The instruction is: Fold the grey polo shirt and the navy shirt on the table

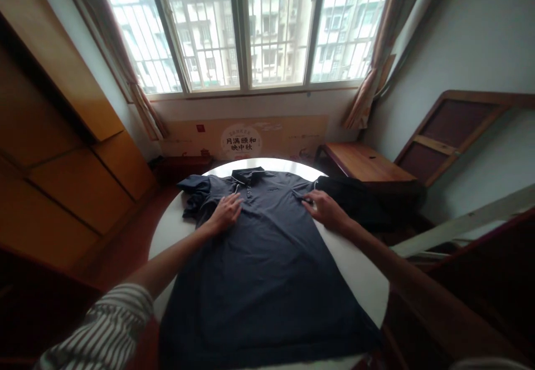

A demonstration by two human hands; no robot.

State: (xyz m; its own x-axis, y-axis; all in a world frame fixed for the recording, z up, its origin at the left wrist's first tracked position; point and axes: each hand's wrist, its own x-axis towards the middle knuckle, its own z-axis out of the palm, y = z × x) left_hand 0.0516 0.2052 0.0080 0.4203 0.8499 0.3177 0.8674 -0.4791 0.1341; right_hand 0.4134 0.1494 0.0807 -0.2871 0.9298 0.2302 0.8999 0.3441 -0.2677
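Note:
A dark navy polo shirt (267, 269) lies spread over a round white table (167, 242). Its black collar (248, 175), edged with a thin white line, points toward the window, and the hem hangs toward me. My left hand (228, 212) rests on the upper chest left of the button placket, fingers stretched over the cloth. At the shirt's right side, below the sleeve, my right hand (326, 209) pinches the fabric between thumb and fingers. White piping shows near both hands.
More dark cloth (194, 191) bunches at the table's left edge. Black fabric (351, 194) lies to the right, beside a wooden bench (368, 161). Wooden cabinets (79, 191) line the left side. A barred window (251, 30) with curtains spans the far wall.

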